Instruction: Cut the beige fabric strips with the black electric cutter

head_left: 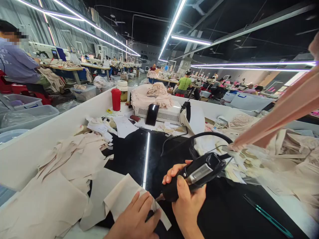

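Observation:
My right hand [186, 202] is wrapped round a black corded handheld power tool [203, 174]. Its narrow tip points down and left to the edge of a beige fabric piece [122, 196]; whether it touches is hard to tell. Flat on that piece, beside the tip, lies my left hand [134, 217], fingers stretched out. A pale strip [163, 217] runs along the piece's right side, partly behind my left fingers. A larger pile of beige fabric [62, 186] lies to the left. Everything rests on a glossy black work surface [129, 149].
A slim teal tool [269, 215] lies at right. Fabric scraps [249, 159] and a hanging pink cloth strip [271, 113] crowd the right side. Behind are a phone [152, 114], a white vented box [171, 114] and a red cup [116, 99]. Co-workers sit at sewing machines beyond.

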`<state>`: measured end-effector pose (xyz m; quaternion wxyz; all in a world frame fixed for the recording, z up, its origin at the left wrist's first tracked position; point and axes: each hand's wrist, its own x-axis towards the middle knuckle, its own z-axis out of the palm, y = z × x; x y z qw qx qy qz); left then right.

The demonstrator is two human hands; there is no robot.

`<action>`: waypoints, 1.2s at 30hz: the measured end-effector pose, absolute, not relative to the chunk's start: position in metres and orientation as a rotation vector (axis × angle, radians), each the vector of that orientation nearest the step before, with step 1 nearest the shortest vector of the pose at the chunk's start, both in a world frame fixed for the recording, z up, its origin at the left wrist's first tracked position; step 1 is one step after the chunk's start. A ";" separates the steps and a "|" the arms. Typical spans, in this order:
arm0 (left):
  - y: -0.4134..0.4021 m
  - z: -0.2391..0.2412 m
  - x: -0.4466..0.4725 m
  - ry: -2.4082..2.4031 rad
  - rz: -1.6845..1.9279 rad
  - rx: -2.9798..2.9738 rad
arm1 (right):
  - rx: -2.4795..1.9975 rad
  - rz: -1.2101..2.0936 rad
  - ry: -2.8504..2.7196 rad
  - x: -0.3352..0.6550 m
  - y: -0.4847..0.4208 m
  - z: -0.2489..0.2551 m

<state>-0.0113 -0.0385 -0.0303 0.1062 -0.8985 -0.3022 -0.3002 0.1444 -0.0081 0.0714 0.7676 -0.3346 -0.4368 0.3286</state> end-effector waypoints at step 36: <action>-0.049 0.023 -0.036 -1.196 -0.763 -2.788 | -0.639 0.696 -1.051 0.147 -0.026 0.062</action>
